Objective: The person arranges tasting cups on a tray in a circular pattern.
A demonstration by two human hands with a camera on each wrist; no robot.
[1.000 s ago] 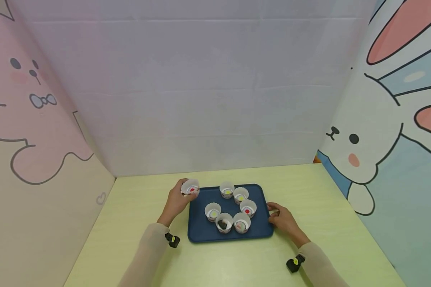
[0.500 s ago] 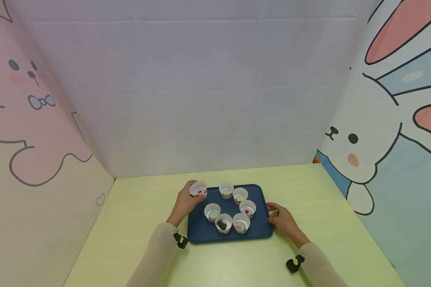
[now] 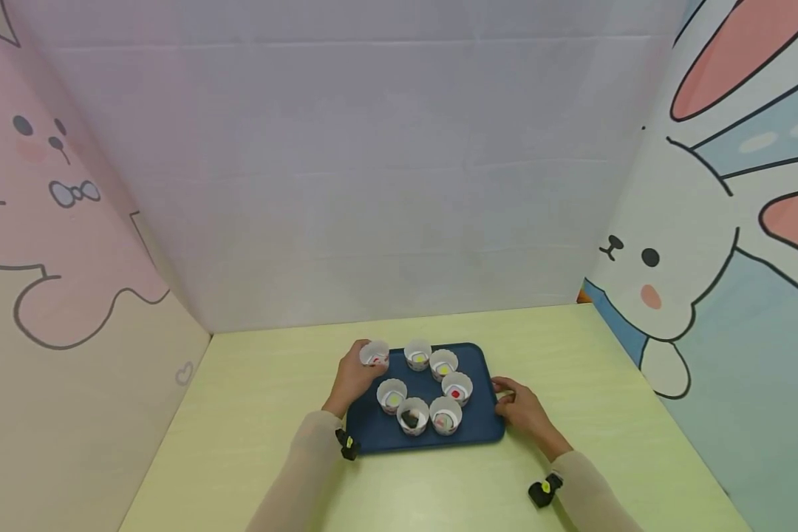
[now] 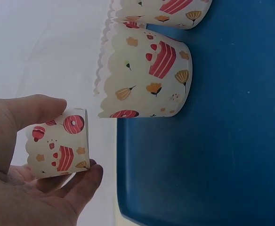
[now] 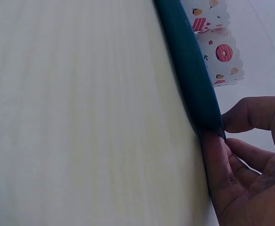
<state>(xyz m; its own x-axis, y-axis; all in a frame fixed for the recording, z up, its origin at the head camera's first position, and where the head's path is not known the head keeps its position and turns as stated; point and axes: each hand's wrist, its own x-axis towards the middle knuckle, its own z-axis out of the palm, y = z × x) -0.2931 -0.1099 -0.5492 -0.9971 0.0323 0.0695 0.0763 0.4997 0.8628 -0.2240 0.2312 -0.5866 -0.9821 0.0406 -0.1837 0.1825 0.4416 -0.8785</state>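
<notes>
A white paper baking cup [image 3: 374,355] with cake and donut prints is gripped in my left hand [image 3: 354,378], above the back left corner of the blue tray [image 3: 480,427]. In the left wrist view the thumb is on one side of this baking cup [image 4: 60,146] and fingers on the other. Something red shows inside it. Several similar cups stand on the tray in a ring, with small yellow, red, dark and pale contents; one has a dark piece [image 3: 409,419]. My right hand [image 3: 527,415] pinches the tray's right rim [image 5: 194,89] between thumb and fingers.
The tray lies on a pale yellow-green table [image 3: 432,491]. A white cloth wall [image 3: 399,185] stands behind it. Side panels carry cartoon animals, a rabbit [image 3: 665,244] on the right. Black camera mounts sit on both wrists.
My left hand has moved right and slightly toward me, carrying its baking cup from beside the tray to over its back left corner. My right hand stays at the tray's rim.
</notes>
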